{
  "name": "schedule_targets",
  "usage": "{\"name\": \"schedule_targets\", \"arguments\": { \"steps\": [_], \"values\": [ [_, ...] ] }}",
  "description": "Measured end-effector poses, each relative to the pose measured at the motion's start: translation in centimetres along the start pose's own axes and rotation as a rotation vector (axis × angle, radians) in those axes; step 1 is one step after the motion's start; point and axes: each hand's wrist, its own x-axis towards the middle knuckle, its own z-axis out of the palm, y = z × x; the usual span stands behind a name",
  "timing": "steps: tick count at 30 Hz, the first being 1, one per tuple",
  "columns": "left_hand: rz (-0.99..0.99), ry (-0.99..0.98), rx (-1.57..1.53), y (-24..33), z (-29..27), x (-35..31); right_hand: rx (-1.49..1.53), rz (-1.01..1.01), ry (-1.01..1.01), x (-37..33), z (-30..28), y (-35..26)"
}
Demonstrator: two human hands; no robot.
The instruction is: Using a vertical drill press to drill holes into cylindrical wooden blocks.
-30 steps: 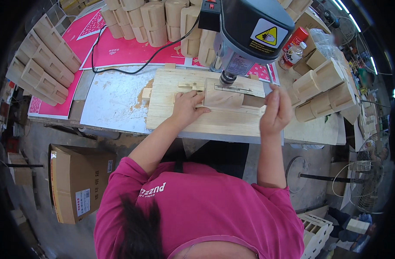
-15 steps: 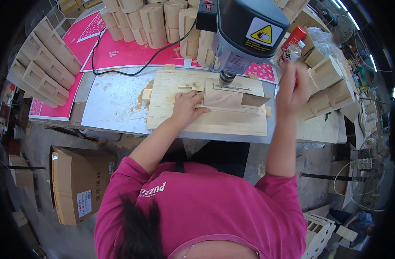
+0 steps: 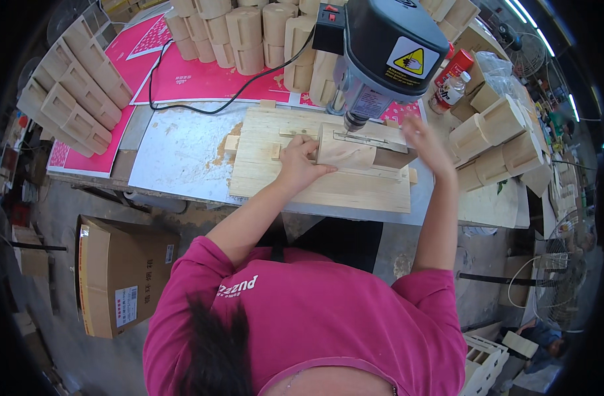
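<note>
A wooden block (image 3: 347, 154) with a rounded front lies on a light wooden board (image 3: 321, 191) on the bench. On top of it is a thin slotted plate. My left hand (image 3: 300, 162) is closed on the block's left end, thumb in front and fingers behind. Directly above the plate is the chuck (image 3: 355, 121) of a black and grey drill press (image 3: 394, 49); I cannot tell whether its bit touches the block. My right hand (image 3: 428, 144) is raised near the block's right end, its fingers smeared by motion.
Stacked wooden pieces (image 3: 245, 41) line the back; more stand at the left (image 3: 77, 99) and right (image 3: 497, 145). A black cord (image 3: 213, 111) crosses pink sheets. A bottle (image 3: 449, 92) and red can (image 3: 461, 64) stand right. Below left is a cardboard box (image 3: 127, 277).
My right hand has moved left toward the block's right end. My left hand has shifted slightly and stays at the block's left end. The whole view has shifted a little.
</note>
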Motion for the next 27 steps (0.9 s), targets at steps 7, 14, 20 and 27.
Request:
{"name": "schedule_targets", "arguments": {
  "steps": [7, 14, 20, 27],
  "values": [
    [0.284, -0.029, 0.030, -0.5, -7.2, -2.2, -0.031, -0.025, -0.171, -6.9, 3.1, 0.8],
    [-0.177, 0.139, -0.686, -1.2, -21.7, -6.3, 0.449, 0.157, -0.164, -10.8, 4.5, -0.5],
    [-0.576, 0.439, -1.024, -2.5, -27.2, -9.2, 0.731, 0.364, -0.127, -9.4, 8.0, 0.5],
    [-0.430, 0.445, -1.381, -4.9, -30.4, -11.7, 0.739, 0.452, -0.151, -8.5, 9.8, 2.3]
  ]
}}
